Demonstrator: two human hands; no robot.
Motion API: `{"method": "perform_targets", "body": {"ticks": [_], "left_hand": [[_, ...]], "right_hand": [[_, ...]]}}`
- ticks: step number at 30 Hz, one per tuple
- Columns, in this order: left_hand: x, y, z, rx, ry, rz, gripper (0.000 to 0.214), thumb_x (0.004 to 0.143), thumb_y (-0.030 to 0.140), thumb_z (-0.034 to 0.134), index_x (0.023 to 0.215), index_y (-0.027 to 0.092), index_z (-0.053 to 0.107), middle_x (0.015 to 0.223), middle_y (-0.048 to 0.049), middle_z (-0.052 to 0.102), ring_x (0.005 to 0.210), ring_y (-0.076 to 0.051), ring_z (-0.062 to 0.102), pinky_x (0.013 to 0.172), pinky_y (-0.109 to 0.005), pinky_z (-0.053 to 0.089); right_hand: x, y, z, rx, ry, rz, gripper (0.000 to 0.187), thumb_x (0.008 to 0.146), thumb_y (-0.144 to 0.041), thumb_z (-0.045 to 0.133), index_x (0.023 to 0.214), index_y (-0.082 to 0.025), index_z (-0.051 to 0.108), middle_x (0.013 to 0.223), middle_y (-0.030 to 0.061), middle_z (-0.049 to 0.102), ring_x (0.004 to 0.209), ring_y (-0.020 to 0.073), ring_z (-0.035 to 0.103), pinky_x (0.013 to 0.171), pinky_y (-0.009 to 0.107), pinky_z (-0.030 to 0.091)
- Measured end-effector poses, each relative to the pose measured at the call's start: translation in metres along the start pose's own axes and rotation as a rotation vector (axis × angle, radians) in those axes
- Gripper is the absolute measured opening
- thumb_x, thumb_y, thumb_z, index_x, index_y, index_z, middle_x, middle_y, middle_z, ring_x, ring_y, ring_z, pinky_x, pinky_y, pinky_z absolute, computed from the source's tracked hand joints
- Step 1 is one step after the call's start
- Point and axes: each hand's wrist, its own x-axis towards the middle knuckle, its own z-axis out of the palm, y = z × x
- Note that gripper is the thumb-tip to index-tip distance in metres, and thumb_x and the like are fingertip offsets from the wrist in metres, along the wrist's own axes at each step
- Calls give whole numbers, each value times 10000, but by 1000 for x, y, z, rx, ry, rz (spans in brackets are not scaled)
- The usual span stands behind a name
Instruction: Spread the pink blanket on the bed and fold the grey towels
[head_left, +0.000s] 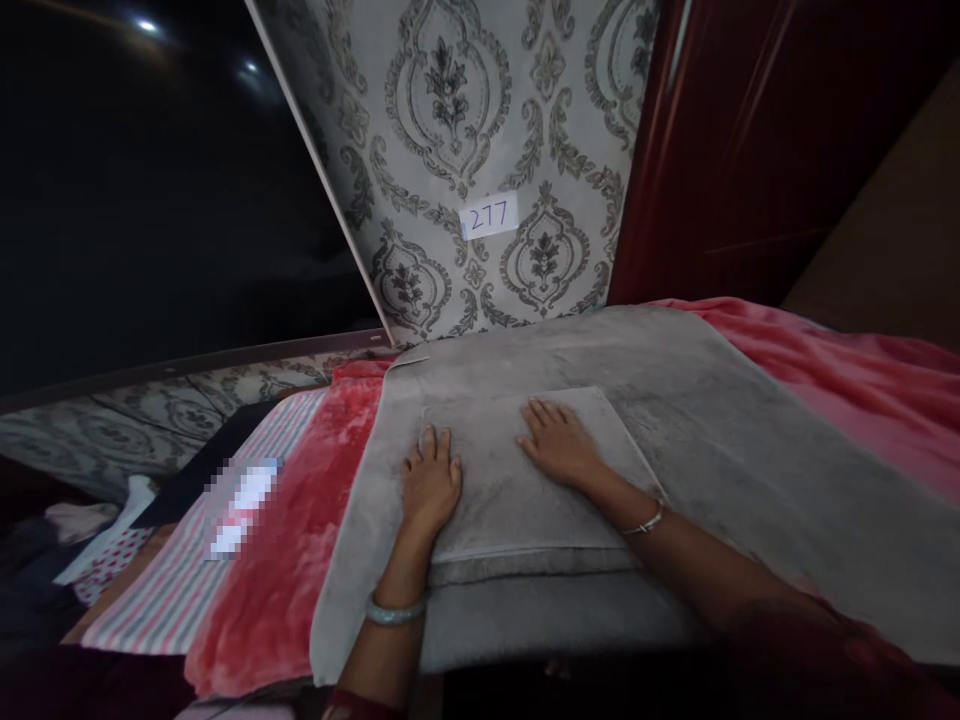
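A small folded grey towel [517, 500] lies on a larger grey cloth [750, 450] spread over a bed. My left hand [429, 483] rests flat on the folded towel's left edge, fingers stretched out. My right hand [559, 442] lies flat on the towel's upper right part, fingers together and extended. Both hands press on the fabric and hold nothing. A pale bangle [395, 610] is on my left wrist, and my right wrist carries a thin silver bracelet [649, 522].
A red fleece blanket [292, 540] lies left of the grey cloth, with a striped cloth [165, 590] beyond it. A pink blanket [870, 390] covers the right side. The patterned wall [450, 150] bears a paper label "277" [490, 215]. A dark red cupboard [750, 150] stands at right.
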Motion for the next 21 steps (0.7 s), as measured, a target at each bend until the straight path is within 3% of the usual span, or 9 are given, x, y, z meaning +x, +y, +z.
{"method": "perform_targets", "body": {"ticks": [5, 8, 13, 17, 21], "left_hand": [[1, -1, 2, -29, 8, 22, 589, 1014, 349, 338, 1579, 183, 353, 1665, -141, 260, 1402, -396, 428, 1108, -558, 401], [1, -2, 2, -41, 5, 21, 590, 1016, 360, 324, 1577, 180, 358, 1666, -135, 259, 1408, -399, 422, 1119, -557, 391], [3, -2, 1, -68, 5, 14, 587, 1015, 376, 321, 1572, 196, 372, 1668, -124, 259, 1384, -389, 454, 1118, -554, 396], [3, -1, -5, -106, 3, 11, 574, 1013, 371, 348, 1559, 201, 396, 1659, -122, 283, 1391, -377, 456, 1118, -551, 403], [-18, 5, -14, -77, 52, 9, 553, 990, 397, 442, 1504, 197, 488, 1648, -138, 305, 1493, -413, 293, 1173, -618, 304]], "right_hand": [[-35, 63, -1, -26, 2, 203, 675, 1006, -456, 311, 1593, -122, 311, 1657, 134, 186, 1527, 302, 194, 1209, 547, 236], [-60, 95, 3, 36, -10, 270, 698, 1007, -481, 271, 1607, -126, 266, 1640, 143, 248, 1512, 289, 247, 1204, 530, 269], [-94, 126, 5, 60, -30, 293, 659, 1007, -465, 246, 1561, -134, 377, 1625, 119, 301, 1517, 276, 234, 1212, 515, 274], [-100, 107, -9, 31, 69, 275, 635, 1008, -441, 294, 1509, -86, 454, 1574, 186, 376, 1475, 336, 323, 1168, 542, 344], [-104, 34, -12, 10, 183, -33, 566, 1019, -387, 344, 1523, -155, 455, 1608, 153, 327, 1495, 333, 278, 1176, 563, 310]]}}
